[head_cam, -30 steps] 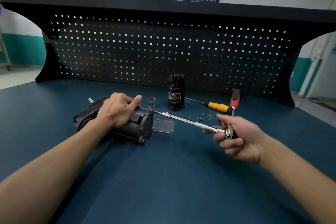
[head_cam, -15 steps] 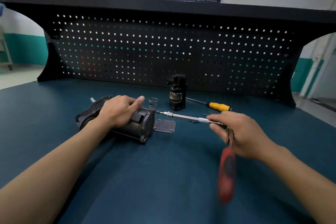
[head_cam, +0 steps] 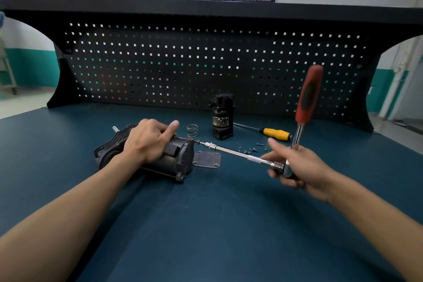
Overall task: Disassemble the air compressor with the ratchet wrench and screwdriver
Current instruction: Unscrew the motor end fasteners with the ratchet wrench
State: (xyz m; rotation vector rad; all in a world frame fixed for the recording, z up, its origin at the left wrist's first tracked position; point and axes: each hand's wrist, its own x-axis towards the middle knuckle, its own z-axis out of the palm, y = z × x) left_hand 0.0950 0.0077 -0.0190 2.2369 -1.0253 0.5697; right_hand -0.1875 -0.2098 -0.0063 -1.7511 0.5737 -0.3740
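**Air compressor (head_cam: 180, 158) braced against the wrench**

Head view: lying on the counter (head_cam: 206, 224), it is clasped by the left grip (head_cam: 148, 139) so it cannot turn. The right grip (head_cam: 297, 167) grasps the ratchet wrench (head_cam: 306, 103), its extension bar (head_cam: 238, 154) reaching the end cap.

Your air compressor (head_cam: 174, 160), black with a ribbed body and a round end cap, lies on its side on the worktop (head_cam: 206, 224), gripped from above by your left hand (head_cam: 148, 139). To its right, your right hand (head_cam: 297, 167) holds the ratchet wrench (head_cam: 306, 98), its red-and-black handle upright and blurred and its long chrome extension reaching the compressor's end cap. The yellow-handled screwdriver (head_cam: 274, 134) lies flat, right of the compressor and farther back.
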